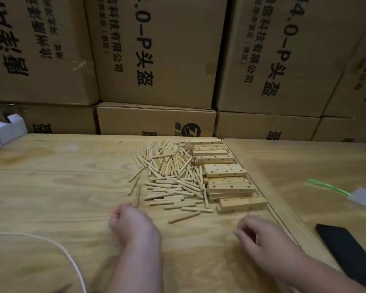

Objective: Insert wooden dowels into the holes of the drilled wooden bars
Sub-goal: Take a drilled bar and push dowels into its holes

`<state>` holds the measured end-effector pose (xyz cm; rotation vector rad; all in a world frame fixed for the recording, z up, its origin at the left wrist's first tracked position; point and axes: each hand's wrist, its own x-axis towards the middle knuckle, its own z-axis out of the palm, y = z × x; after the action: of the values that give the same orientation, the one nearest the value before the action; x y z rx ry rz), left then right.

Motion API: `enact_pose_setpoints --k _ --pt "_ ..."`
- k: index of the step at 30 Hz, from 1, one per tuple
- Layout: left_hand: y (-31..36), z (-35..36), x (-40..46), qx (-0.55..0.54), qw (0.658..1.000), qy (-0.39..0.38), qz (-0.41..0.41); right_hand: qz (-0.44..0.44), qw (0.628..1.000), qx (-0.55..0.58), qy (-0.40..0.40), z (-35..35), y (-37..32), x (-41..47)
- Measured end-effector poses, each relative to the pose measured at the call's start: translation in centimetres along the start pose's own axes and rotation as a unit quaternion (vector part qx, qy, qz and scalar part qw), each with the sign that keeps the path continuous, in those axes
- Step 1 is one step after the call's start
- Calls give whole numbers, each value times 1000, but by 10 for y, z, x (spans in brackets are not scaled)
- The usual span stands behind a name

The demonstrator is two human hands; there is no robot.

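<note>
A loose pile of wooden dowels (169,176) lies spread over the middle of the wooden table (51,187). To its right runs a row of drilled wooden bars (226,172), stacked along the table's seam; the nearest bar (241,205) shows holes on its side. One dowel (184,217) lies apart, close to me. My left hand (131,223) rests on the table below the pile with its fingers curled and nothing visible in it. My right hand (260,237) hovers below the nearest bar, fingers loosely bent, holding nothing.
Stacked cardboard boxes (156,60) wall off the back of the table. A white box (4,132) sits at the far left. A black phone (349,250) and a green-and-white plastic bag (359,195) lie on the right. A white cord (51,246) curves at lower left.
</note>
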<state>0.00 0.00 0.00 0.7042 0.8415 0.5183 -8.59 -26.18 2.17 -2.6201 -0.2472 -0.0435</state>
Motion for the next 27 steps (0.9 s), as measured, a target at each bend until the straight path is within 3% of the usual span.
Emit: enact_pose_setpoints --k 3,5,7,8,9,12,13,14,16,21,24,27 --pt "-13 46 -17 -61 998 23 -13 21 988 -109 105 3 12 44" --pt "-23 73 -38 18 999 11 36 25 980 -156 125 9 21 63" --pt "-28 86 -45 181 967 -65 164 26 977 -181 112 14 27 70" --pt "-27 90 -44 272 921 -130 249 25 976 -189 102 15 32 73" --pt "-24 95 -37 348 847 -211 343 15 975 -199 94 16 35 74" --pt "-2 98 -24 486 567 -415 519 -13 970 -220 98 16 40 75" --pt "4 92 -22 488 507 -459 542 -16 970 -224 95 15 42 74" --pt "7 83 -20 481 479 -489 547 -21 969 -231 91 14 43 73" --pt "13 61 -12 438 497 -525 534 -34 967 -239 87 10 43 69" --pt "27 20 11 286 652 -484 509 -72 968 -158 180 1 -1 63" --pt "31 9 17 278 734 -466 408 -109 972 -79 194 3 -42 75" --pt "30 1 19 264 780 -482 300 -114 981 58 147 15 -80 91"
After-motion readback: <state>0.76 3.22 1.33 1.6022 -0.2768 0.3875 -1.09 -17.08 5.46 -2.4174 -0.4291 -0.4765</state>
